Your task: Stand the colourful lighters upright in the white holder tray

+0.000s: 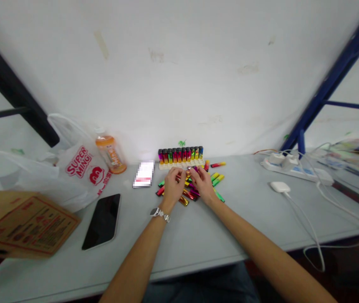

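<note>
A pile of colourful lighters [218,179] lies on the grey table [198,235] near the wall. Behind the pile, a white tray [167,166] holds a row of upright lighters [181,154]. My left hand [173,187], with a watch on its wrist, rests curled over the pile's left side. My right hand [203,183] is beside it, fingers pinched on a small lighter at the top of the pile. The two hands nearly touch at the fingertips.
A black phone [103,219] lies face up at left, next to a cardboard box [21,225] and a white plastic bag [72,172]. An orange bottle [110,154] stands by the wall. A power strip [290,167], a white charger [279,186] and cables lie at right.
</note>
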Action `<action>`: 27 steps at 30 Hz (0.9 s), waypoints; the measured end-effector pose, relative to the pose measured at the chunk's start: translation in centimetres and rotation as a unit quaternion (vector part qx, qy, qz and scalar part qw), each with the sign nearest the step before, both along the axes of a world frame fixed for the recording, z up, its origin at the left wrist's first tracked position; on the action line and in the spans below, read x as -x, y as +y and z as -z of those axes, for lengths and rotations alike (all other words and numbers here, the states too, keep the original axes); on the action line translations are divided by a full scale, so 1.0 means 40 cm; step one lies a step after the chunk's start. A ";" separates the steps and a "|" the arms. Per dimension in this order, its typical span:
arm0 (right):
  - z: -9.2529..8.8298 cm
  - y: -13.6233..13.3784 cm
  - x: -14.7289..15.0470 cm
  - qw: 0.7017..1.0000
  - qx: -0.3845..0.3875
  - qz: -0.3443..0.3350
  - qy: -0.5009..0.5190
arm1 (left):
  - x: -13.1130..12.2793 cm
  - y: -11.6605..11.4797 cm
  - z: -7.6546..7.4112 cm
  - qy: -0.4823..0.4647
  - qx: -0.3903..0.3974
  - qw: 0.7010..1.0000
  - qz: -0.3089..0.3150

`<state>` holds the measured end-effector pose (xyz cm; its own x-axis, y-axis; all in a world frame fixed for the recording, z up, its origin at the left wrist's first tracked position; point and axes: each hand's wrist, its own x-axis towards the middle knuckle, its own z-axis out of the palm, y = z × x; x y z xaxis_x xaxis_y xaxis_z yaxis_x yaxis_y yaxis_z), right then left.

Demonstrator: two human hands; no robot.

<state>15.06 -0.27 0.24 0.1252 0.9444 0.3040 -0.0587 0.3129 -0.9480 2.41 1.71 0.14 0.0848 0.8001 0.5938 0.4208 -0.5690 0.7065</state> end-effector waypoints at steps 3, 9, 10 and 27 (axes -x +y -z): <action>0.013 -0.003 -0.004 0.998 -0.036 0.045 -0.026 | -0.004 -0.005 0.000 0.002 -0.001 1.000 0.008; 0.018 -0.003 -0.004 0.991 -0.055 0.089 -0.080 | -0.004 -0.005 0.003 0.008 -0.006 1.000 0.011; 0.017 -0.003 -0.003 0.990 -0.054 0.098 -0.085 | -0.005 -0.005 0.004 0.009 -0.005 1.000 0.012; 0.002 -0.032 0.011 0.985 -0.064 0.103 -0.124 | -0.003 -0.001 0.010 0.009 -0.003 1.000 0.024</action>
<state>14.62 -1.55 0.17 0.2174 0.8591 0.4634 0.2468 0.4110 -0.8776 2.54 1.66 -0.25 0.1331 0.7916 0.5963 0.4054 -0.5925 0.6961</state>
